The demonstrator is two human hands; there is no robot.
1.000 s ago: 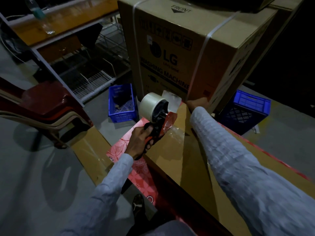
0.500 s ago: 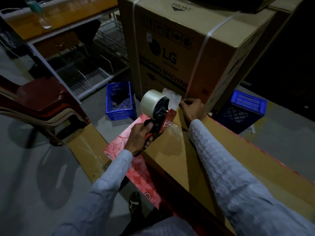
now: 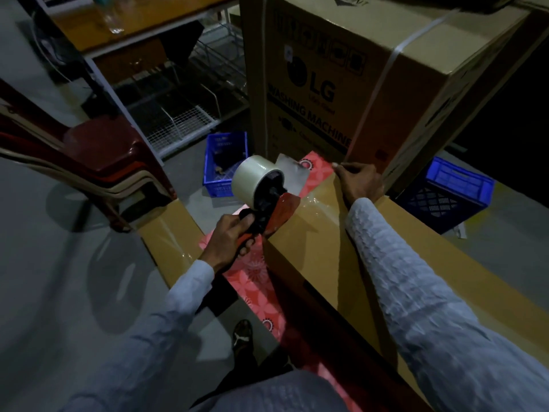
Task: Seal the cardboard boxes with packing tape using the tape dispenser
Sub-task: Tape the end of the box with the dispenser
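A long flat cardboard box (image 3: 341,272) with red floral print on its side runs from the lower right toward the middle. My left hand (image 3: 230,240) grips the handle of a red and black tape dispenser (image 3: 267,203), which carries a roll of clear tape (image 3: 252,178) and rests against the box's near top edge. A loose end of tape sticks up behind the roll. My right hand (image 3: 359,181) lies on the box's far end, fingers pressing the top flap near its corner.
A large LG washing machine carton (image 3: 371,78) stands just behind the box. Blue plastic crates sit on the floor at left (image 3: 224,162) and right (image 3: 445,191). Stacked plastic chairs (image 3: 98,162) stand at left, a wire rack (image 3: 178,114) behind. My shoe (image 3: 242,334) is below.
My right hand has slid back along the top flap toward the box's far corner. The dispenser has stayed against the box's edge in my left hand.
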